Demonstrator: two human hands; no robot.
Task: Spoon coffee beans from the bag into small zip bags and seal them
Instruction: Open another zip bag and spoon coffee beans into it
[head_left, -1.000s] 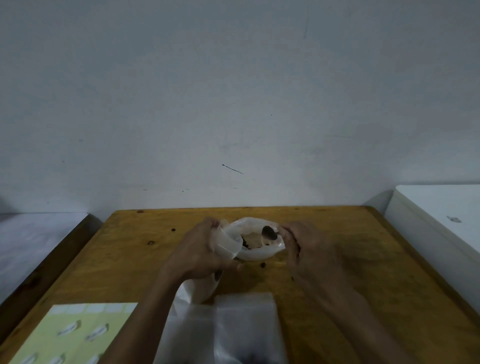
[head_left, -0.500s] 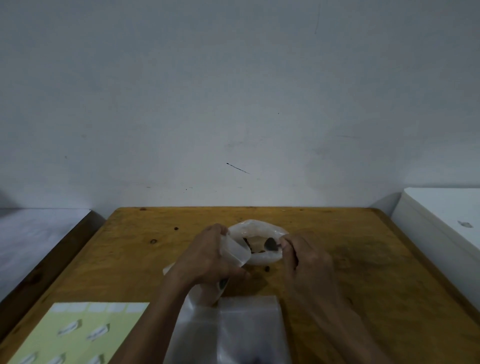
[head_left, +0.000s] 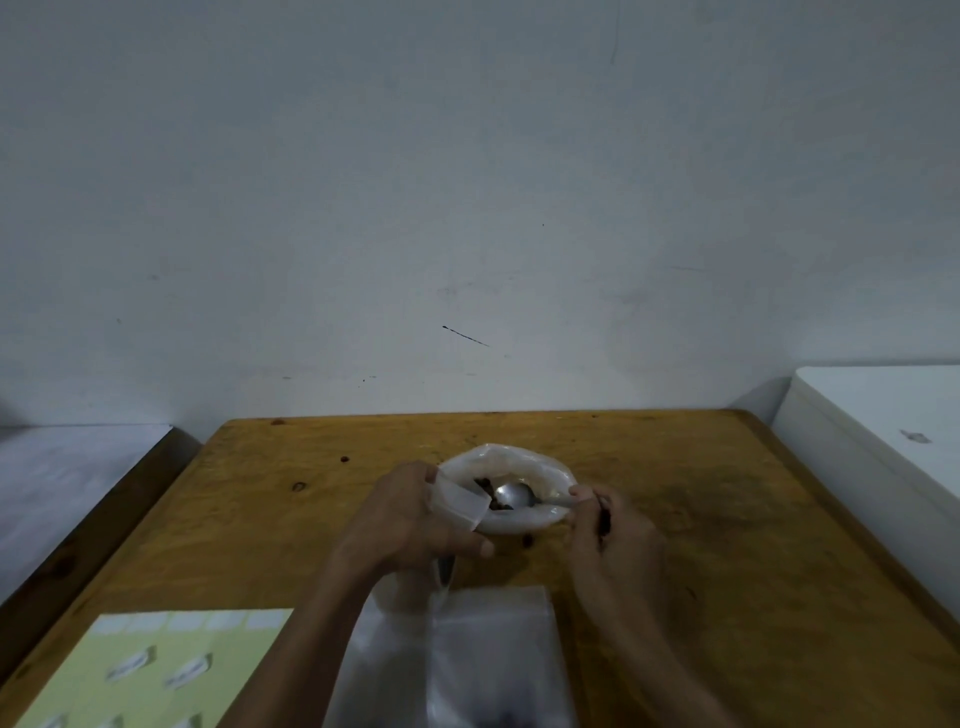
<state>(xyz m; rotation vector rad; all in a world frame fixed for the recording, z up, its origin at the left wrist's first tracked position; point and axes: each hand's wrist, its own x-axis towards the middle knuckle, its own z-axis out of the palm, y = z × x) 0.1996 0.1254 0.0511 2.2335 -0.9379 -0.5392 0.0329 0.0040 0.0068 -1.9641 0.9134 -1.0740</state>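
- My left hand (head_left: 410, 519) curls its grip around a small zip bag (head_left: 457, 506), holding the mouth up beside the near-left rim of the coffee bean bag (head_left: 511, 486).
- My right hand (head_left: 608, 525) pinches the handle of a metal spoon (head_left: 514, 496); its bowl sits inside the bean bag, touching the dark coffee beans (head_left: 488, 491) at the bag's left side.
- The bean bag stands open at the middle of the counter (head_left: 727, 493), a little toward the far edge. A stack of clear zip bags (head_left: 488, 649) lies at the near edge, and a yellow label sheet (head_left: 156, 670) fills the near-left corner.
- The step, as I judge it, is loading the spoon. I would push the bowl under the beans instead of skimming them, then lift it level so nothing rolls off.
- 1 dark speck, perhaps a stray bean (head_left: 527, 540), lies on the counter just in front of the bean bag, so spills look likely here. I would keep the travel short and bring the small bag's mouth right up to the big bag's rim.
- The small bag's film is limp; my left grip should spread the mouth with thumb and fingers, or the spoon will catch the lip and tip.
- I cannot tell how many beans are already in the small bag; its lower part is hidden behind my hand.
- I would tilt the spoon only once its tip is past the zip strip, so the seal track stays clean for closing.
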